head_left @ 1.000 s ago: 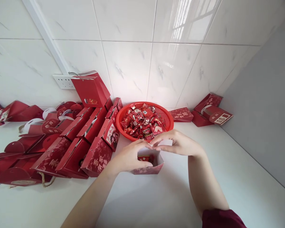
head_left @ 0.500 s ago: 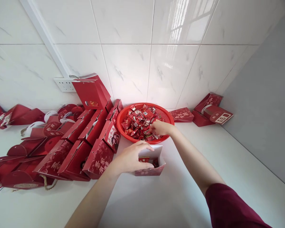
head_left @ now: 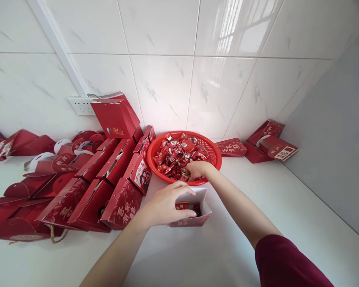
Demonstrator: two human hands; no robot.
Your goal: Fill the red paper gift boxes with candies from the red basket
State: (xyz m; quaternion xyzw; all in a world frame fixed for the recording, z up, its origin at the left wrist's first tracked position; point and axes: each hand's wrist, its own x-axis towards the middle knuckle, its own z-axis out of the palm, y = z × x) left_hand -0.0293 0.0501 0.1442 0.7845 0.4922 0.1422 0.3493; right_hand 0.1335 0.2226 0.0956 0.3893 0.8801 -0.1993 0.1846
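Two bare hands are busy over a white worktop (head_left: 173, 259). The left hand (head_left: 164, 204) is spread wide at the left end of a small red paper box with a white inside and no lid over it (head_left: 192, 221). Its thumb is at the near side and its fingers are at the far side. Some small red packets (head_left: 182, 205) lie in the box.

Just behind it is a round red plastic basket with holes in its side (head_left: 217, 160), full of little sweets in shiny red wrappers (head_left: 172, 153). The right hand (head_left: 198, 169) reaches into its near side. The fingertips are hidden, so I cannot tell if they hold a sweet.

If the right arm pushes down on the edge, the basket could tip and spill. A smooth wrapper could slip away and drop on the worktop. If the left hand leans too hard, the thin paper sides could bend or the box could slide. The left arm is also near rows of red card boxes (head_left: 122, 203), and a bump could knock one over.
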